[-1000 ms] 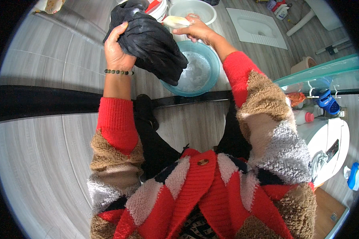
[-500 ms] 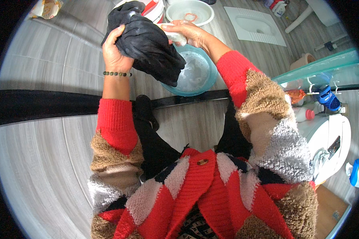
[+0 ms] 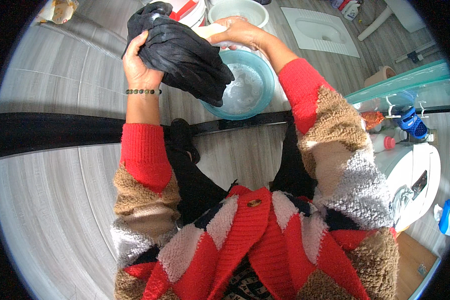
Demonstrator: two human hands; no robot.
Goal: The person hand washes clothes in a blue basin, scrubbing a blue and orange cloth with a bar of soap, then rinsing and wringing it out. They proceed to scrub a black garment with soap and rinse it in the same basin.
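My left hand (image 3: 141,65) is closed on a bunched black garment (image 3: 187,57), thumb on top, with a small patch of white suds near its far end. The lower end of the cloth hangs over the near left rim of a teal basin (image 3: 269,90) of cloudy, foamy water. In my right hand (image 3: 240,32) is a pale bar of soap (image 3: 208,31), gripped from the right, its tip close to the cloth's upper right side. Whether the soap touches the fabric, I cannot tell. Suds whiten the fingers below it, and the garment hides part of the basin.
Behind the teal basin stand a white basin (image 3: 264,19) and a white bucket (image 3: 198,15) with red parts. A squat toilet (image 3: 325,36) lies at the far right. A black sill (image 3: 60,131) crosses the floor, and a glass panel (image 3: 400,82) stands on the right.
My right hand has moved slightly up and left with the soap, which now shows more plainly. My left hand and the garment have shifted a little left.
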